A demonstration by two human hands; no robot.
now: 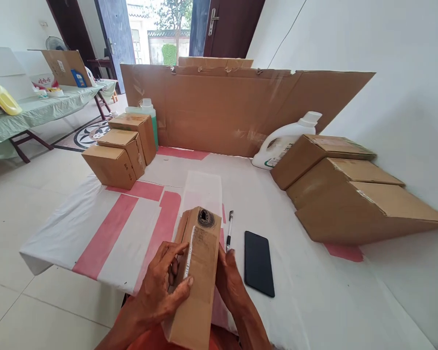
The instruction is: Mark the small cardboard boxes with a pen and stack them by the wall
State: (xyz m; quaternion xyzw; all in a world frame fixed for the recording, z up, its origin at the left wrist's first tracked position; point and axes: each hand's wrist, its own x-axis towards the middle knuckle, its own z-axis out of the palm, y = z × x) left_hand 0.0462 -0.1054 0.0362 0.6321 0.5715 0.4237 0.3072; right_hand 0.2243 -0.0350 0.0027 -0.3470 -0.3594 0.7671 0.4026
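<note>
A brown cardboard box stands near the table's front edge, close to my body. Near its far end is a dark, scribbled ring around a small hole. My left hand grips the box's left side, with the thumb and forefinger by a white label strip. Against the right side rests my right hand, its fingers partly hidden behind the box. A pen lies just beyond the right hand, and a black phone is to its right.
Cardboard boxes stand in a row at the left and lean at the right. Behind are a green-liquid jug, a white detergent bottle and a tall cardboard panel. Another table stands at the far left.
</note>
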